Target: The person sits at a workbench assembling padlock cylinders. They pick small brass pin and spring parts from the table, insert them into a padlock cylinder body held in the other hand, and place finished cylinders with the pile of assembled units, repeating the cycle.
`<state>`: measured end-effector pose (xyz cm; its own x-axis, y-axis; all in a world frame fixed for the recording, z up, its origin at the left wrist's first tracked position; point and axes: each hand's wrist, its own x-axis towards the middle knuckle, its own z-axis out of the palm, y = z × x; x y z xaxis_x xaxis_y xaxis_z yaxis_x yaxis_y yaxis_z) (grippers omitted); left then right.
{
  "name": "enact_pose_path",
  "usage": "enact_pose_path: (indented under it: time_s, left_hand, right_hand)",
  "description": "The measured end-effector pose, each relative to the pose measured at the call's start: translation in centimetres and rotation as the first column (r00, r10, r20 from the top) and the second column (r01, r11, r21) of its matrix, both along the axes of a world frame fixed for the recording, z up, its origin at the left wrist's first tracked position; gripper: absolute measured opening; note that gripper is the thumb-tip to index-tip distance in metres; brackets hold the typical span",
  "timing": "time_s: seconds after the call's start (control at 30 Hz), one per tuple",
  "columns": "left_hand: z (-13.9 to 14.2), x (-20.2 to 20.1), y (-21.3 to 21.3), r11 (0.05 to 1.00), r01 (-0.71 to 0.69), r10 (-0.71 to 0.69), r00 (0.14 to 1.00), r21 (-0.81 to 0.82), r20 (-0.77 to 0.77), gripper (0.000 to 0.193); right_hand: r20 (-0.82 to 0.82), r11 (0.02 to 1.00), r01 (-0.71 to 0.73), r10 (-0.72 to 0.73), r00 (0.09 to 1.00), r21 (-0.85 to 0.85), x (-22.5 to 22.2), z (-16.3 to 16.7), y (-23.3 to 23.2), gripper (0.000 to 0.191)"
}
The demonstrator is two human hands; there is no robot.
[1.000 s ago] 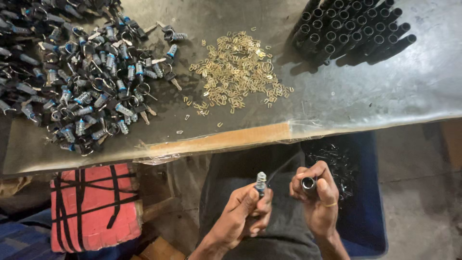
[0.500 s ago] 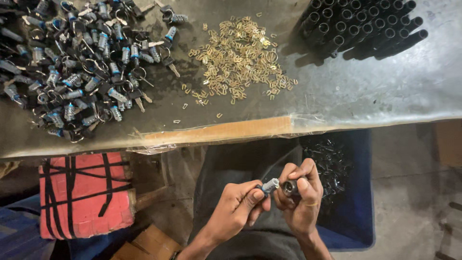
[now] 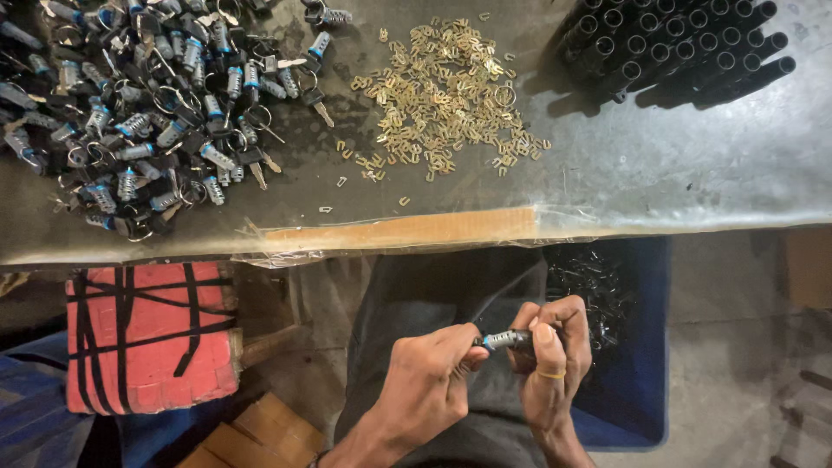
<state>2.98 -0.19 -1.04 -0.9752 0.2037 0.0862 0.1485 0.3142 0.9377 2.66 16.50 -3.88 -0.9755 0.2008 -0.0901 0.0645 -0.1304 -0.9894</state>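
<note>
Hands (image 3: 485, 364) | both pinch lock cylinder (image 3: 507, 339) (possibly entering black tube) | below table edge (image 3: 399, 232), open lap space.

The person is showing two bare forearms, with no sleeves reaching the wrists. The right hand (image 3: 548, 360) is wearing a thin yellowish band around one finger, much like a rubber band. The left hand (image 3: 426, 386) is wearing nothing. Across the lap the person is wearing dark grey cloth, slightly creased.
</note>
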Motion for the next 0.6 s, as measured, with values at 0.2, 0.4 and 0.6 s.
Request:
enact_pose_path:
  time_s: [0.2, 0.4, 0.6]
  left_hand:
    - [0.4, -0.7, -0.8, 0.968, 0.110, -0.141, 0.982, -0.224, -0.125, 0.022]
    - [-0.1, -1.2, -0.5, 0.896, 0.216, -0.287, 0.949, -0.389, -0.134, 0.015]
    - [-1.8, -2.0, -0.1, 0.833, 0.404, -0.475, 0.872, -0.378, -0.114, 0.023]
  right_hand:
    - [-0.064, 0.972, -0.043, 0.059, 0.996, 0.230, 0.3, -0.2, 1.1, 0.024]
    - [-0.077, 0.882, -0.062, 0.110, 0.991, 0.468, 0.7, -0.9, 2.6, 0.021]
    - [-0.146, 0.798, -0.123, 0.255, 0.956, 0.589, 1.3, -1.6, 3.5, 0.015]
